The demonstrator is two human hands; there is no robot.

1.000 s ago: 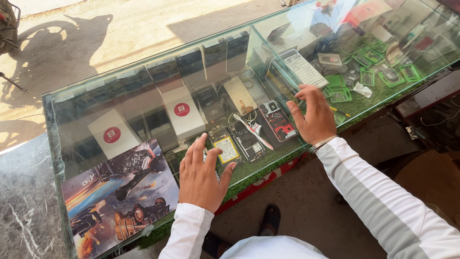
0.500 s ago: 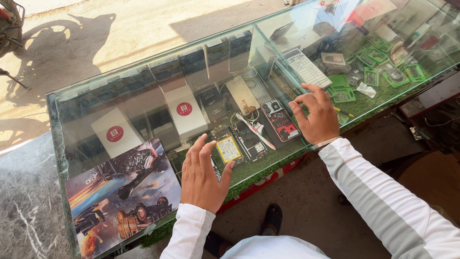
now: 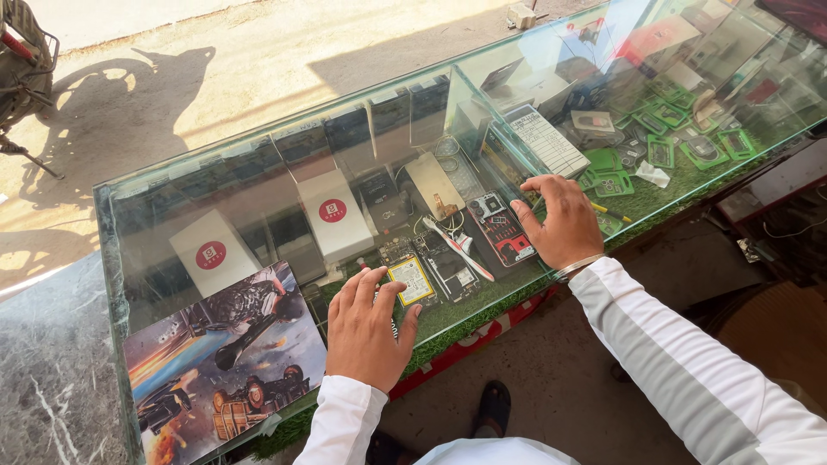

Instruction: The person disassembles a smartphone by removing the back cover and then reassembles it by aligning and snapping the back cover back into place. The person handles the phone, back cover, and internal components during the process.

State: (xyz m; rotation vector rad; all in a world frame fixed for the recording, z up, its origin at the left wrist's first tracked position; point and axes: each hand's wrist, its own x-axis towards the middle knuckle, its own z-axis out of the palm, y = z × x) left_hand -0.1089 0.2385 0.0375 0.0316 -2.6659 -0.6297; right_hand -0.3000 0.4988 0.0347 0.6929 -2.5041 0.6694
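Head view, one frame.

Item 1: glass-topped display bench [image 3: 258,185], running from lower left to upper right of the frame, green turf lining inside.

Item 2: left hand [image 3: 366,331], lower centre, palm down on the glass, fingers spread, grip open and holding nothing. Fingertips lie just short of an opened phone with a yellow-labelled battery [image 3: 412,279], which sits under the glass.

Item 3: right hand [image 3: 560,226], centre right, fingers bent, tips pressed on the glass, grip open and empty. A metal bracelet shows at the wrist; both sleeves are white with a grey stripe.

Item 4: opened phone with red and black circuit board [image 3: 501,228], under the glass, just left of the right hand.

Item 5: white-and-red tweezers-like tool [image 3: 457,247], between the two opened phones.

Item 6: two white boxes with red round marks [image 3: 332,213], left of centre, inside the case.

Item 7: colourful game poster [image 3: 226,357], lower left.

Item 8: green trays of small parts [image 3: 668,146], upper right.

Item 9: white printed pad [image 3: 545,139], above the right hand.

The glass pane stands between both hands and every listed part.
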